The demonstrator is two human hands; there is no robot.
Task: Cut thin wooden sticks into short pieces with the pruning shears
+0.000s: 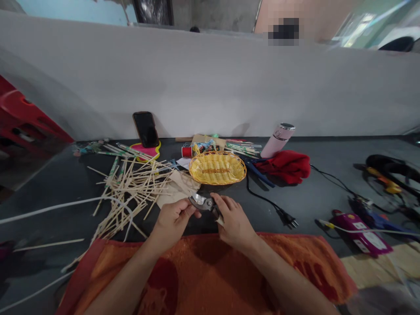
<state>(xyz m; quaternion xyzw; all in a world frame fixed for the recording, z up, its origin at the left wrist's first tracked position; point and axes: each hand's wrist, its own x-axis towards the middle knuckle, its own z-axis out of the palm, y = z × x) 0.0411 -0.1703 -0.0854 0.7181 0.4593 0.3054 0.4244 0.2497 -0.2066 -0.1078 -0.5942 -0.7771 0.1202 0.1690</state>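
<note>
Fingers of the right hand (234, 222) are wrapping likely stiff, hefty shears (208, 203) by the 4-o'clock handles (215, 213); left hand (175, 218) is pinching something unclear.

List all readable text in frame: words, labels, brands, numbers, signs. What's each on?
None readable.
Pink bottle: small mark on its side, too small to make out.
Purple box: pale label patches, too blurred to read.
Shears: no lettering I can make out.
Phone: dark screen, no text visible.
</note>
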